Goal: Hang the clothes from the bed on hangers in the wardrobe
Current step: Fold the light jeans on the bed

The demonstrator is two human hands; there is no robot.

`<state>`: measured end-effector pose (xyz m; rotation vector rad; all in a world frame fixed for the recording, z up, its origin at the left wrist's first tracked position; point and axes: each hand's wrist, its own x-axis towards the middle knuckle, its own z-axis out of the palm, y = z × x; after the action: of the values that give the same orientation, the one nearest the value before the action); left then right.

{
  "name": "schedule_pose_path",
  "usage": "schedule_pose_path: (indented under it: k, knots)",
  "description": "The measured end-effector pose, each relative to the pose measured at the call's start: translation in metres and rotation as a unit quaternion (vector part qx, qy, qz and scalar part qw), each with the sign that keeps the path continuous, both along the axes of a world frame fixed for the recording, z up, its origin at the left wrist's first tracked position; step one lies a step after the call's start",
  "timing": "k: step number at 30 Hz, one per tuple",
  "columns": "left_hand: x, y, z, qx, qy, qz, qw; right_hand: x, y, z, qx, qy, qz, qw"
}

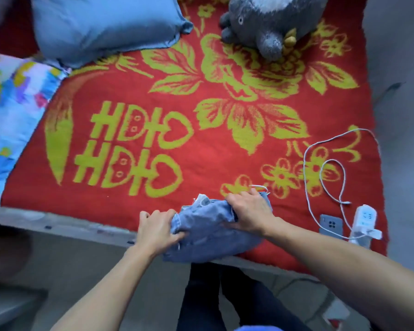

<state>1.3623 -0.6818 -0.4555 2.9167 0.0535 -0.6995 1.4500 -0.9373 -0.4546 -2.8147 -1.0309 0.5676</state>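
A crumpled light-blue denim garment (208, 232) lies at the near edge of the bed, on the red blanket with yellow flowers (201, 139). My left hand (157, 229) grips its left end, fingers curled into the cloth. At the garment's right end, my right hand (250, 213) clutches a bunch of the fabric from above. A thin white hanger wire or cord (259, 186) pokes out just beyond my right fingers. No wardrobe is in view.
A blue pillow (101, 25) and a grey plush toy (268, 22) sit at the far end of the bed. A patterned quilt (12, 111) lies at the left. A white cable (320, 168), a phone (330, 224) and a white charger (363, 223) lie at right.
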Motion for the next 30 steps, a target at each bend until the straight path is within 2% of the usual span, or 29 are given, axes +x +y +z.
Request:
schedule_pose_path:
  k: [5,11,20,24,30]
  knots:
    - [-0.102,0.056,0.059,0.035,-0.04,0.13,0.99,-0.034,0.091,0.057,0.035,-0.042,0.155,0.986]
    - [-0.246,0.136,0.106,0.057,-0.071,0.286,0.954,-0.119,0.226,0.097,0.071,-0.071,0.302,0.948]
    - [-0.503,0.26,0.143,0.002,-0.082,0.486,0.87,-0.33,0.439,0.119,0.15,-0.098,0.466,0.866]
    - [-0.603,0.304,0.157,0.017,-0.101,0.543,0.834,-0.425,0.516,0.126,0.172,-0.093,0.518,0.833]
    - [-0.713,0.338,0.171,0.058,-0.127,0.606,0.783,-0.528,0.608,0.135,0.209,-0.1,0.603,0.763]
